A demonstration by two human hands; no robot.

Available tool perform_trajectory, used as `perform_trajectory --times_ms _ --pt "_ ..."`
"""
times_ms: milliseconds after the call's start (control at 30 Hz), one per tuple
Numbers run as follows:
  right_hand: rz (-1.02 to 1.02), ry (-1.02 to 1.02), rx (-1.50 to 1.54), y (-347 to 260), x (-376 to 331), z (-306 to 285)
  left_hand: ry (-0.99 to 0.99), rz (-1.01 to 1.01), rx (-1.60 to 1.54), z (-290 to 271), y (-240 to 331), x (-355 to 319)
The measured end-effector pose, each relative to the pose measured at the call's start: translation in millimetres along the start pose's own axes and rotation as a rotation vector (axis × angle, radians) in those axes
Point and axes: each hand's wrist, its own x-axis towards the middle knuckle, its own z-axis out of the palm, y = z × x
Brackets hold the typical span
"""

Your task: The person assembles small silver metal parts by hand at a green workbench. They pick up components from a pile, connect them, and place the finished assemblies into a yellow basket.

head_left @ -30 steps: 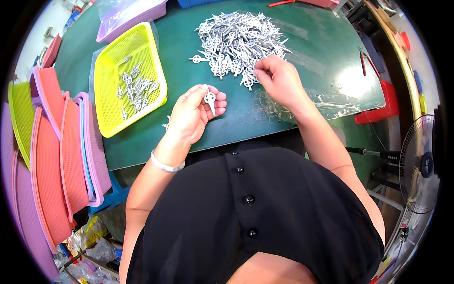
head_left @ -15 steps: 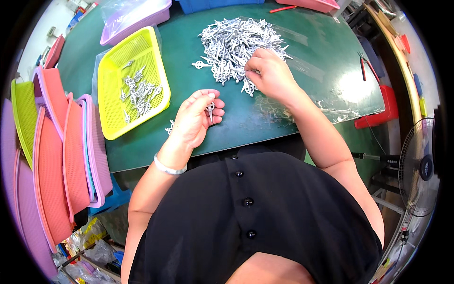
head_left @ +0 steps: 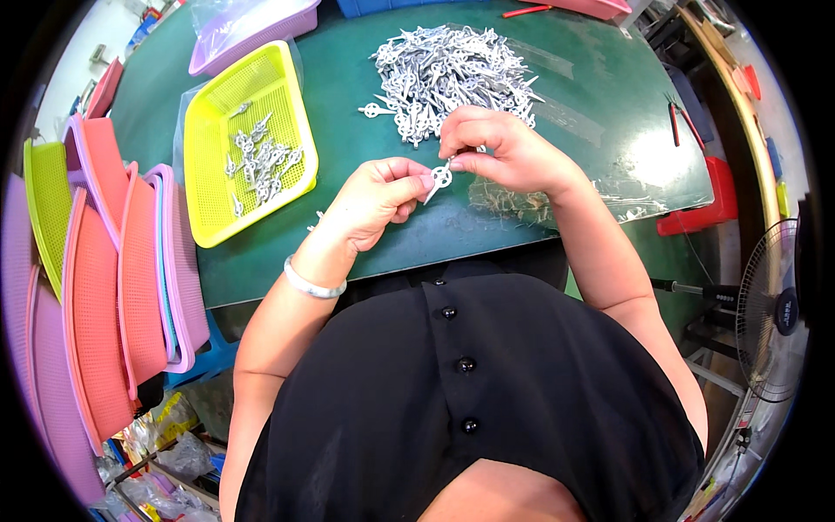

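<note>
Between my two hands is a small silvery-grey piece (head_left: 442, 177) with a round openwork head and a pointed end. My left hand (head_left: 383, 193) pinches its left side between thumb and fingers. The fingertips of my right hand (head_left: 500, 150) are closed at its upper end; whether they also hold a second piece is hidden. Just beyond my right hand lies a large heap of similar grey pieces (head_left: 439, 74) on the green table (head_left: 357, 113). To the left, a yellow-green mesh basket (head_left: 204, 196) holds a small cluster of the same pieces. A few more lie partly hidden behind my left wrist.
Stacked colourful baskets (head_left: 100, 313) stand at the left. Along the far edge are a purple basket (head_left: 252, 39) and a blue bin (head_left: 409, 7). Red-handled pliers (head_left: 674, 124) lie at the right, near a red stool (head_left: 718, 196) and a fan (head_left: 770, 309).
My right hand has come back from the heap toward my left hand. My left hand has moved slightly right and up, and the two now meet at one grey piece.
</note>
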Motion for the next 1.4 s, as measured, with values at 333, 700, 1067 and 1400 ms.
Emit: perform_trajectory --times_ms 333,700,1067,1400 --pt "0.364 0.187 0.312 -11 -15 31 0.222 0.167 -0.301 14 -10 -5" --pt "0.611 0.129 0.83 -20 -11 48 0.306 0.243 -0.276 19 -10 -14" --pt "0.638 0.123 1.009 -19 -13 48 0.25 0.253 -0.251 13 -8 -19" --pt "0.555 0.195 0.668 -20 -14 58 0.081 0.267 -0.338 9 -13 -15"
